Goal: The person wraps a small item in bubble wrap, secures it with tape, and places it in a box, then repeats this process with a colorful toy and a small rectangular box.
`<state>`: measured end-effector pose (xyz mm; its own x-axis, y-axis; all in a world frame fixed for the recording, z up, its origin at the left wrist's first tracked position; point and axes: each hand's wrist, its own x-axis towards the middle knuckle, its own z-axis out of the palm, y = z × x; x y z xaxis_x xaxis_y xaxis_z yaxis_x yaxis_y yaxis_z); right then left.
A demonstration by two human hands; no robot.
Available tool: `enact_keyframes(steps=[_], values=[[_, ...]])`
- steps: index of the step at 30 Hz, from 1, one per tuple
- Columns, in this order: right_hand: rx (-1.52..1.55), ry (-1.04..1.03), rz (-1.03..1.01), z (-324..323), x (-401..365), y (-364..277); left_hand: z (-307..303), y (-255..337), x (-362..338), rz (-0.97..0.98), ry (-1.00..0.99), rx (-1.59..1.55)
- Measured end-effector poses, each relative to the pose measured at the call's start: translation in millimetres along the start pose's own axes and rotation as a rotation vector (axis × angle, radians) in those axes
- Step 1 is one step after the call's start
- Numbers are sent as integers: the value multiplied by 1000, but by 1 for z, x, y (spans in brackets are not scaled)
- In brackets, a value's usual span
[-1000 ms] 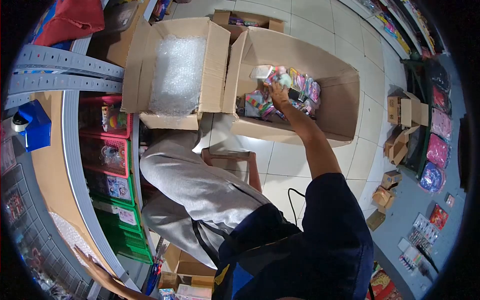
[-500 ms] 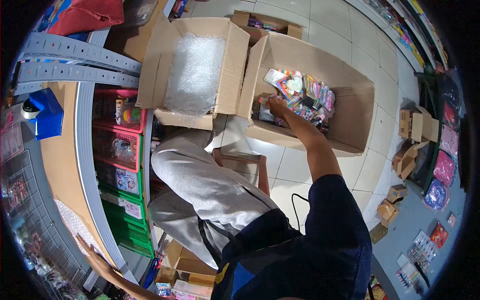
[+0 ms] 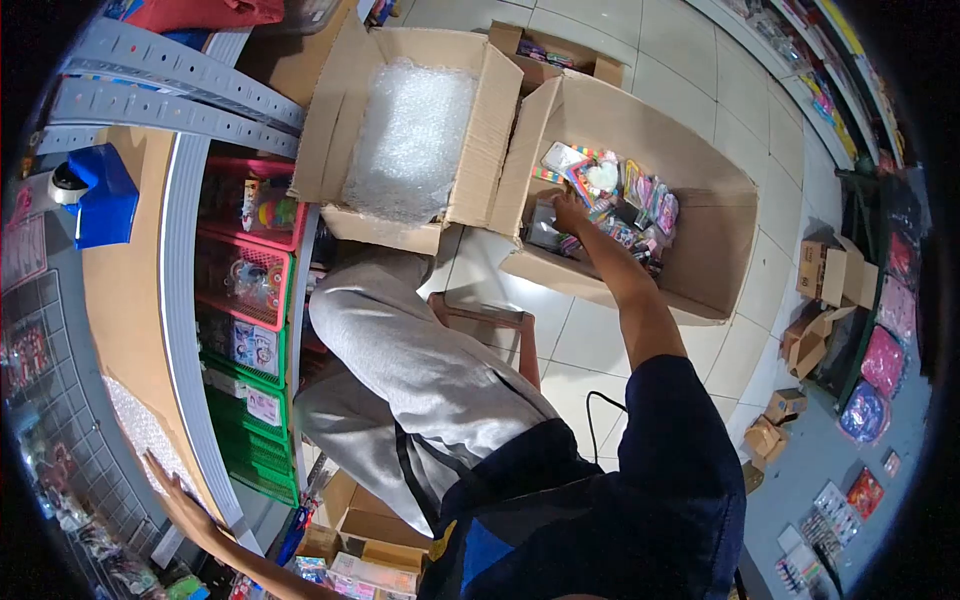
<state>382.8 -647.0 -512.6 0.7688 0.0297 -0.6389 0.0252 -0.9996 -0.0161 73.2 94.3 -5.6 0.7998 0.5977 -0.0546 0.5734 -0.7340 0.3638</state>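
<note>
Packets of small toys (image 3: pixel 612 200) are heaped in an open cardboard box (image 3: pixel 650 120) on the tiled floor (image 3: pixel 590 335), at about 1 o'clock from the middle of the view. The right hand (image 3: pixel 568 212) is pushed in at the 9 o'clock edge of the heap, with its fingers bent down onto a pale flat packet (image 3: pixel 545 232). Whether anything is pinched cannot be told. The left hand (image 3: pixel 172 488) is spread flat on the edge of a shelf (image 3: pixel 185 330) at 8 o'clock, and nothing is held in it.

The packets are judged to be light, each one easily lifted with one hand. Their glossy wrapping is likely to be slippery and to crinkle, and thin card backs would bend if squeezed. A hold is best taken at a packet's flat edge or top strip, between thumb and fingertips, not across the bulging middle. Loose neighbours may be dragged along or may slide off the heap. A second box (image 3: pixel 340 120), lined with bubble wrap (image 3: pixel 412 140), is set touching at 9 o'clock.
</note>
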Motion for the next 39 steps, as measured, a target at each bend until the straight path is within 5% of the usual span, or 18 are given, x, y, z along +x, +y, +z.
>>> enact_keyframes(steps=[5, 9, 12, 14, 15, 20, 22, 28, 34, 36, 39], values=[[2, -181, -273, -6, 23, 25, 3, 15, -2, 9, 11, -24], [729, 221, -624, -1, 17, 47, 11, 53, -11, -98, 82, -141], [1235, -34, -131, -65, -34, 32, 13, 19, -2, 26, 81, -94], [1040, 206, -82, -107, -65, 31, 10, -7, 6, 105, 81, -58], [1343, 231, -11, -116, -74, 30, 9, -19, 8, 142, 84, -39], [2026, 353, -81, -171, -122, 21, 9, -23, 7, 187, 97, 80], [2275, 284, -320, -200, -135, 13, 10, -30, 8, 169, 107, 134], [2353, 245, -390, -256, -179, -34, 13, -25, 6, 111, 119, 255], [2391, -196, -818, -307, -236, -125, 13, -20, 4, 69, 119, 286], [2345, -664, -1191, -324, -263, -171, 15, -22, 6, 62, 116, 287], [2240, -1092, -1238, -342, -294, -231, 17, -27, 9, 100, 106, 281]])
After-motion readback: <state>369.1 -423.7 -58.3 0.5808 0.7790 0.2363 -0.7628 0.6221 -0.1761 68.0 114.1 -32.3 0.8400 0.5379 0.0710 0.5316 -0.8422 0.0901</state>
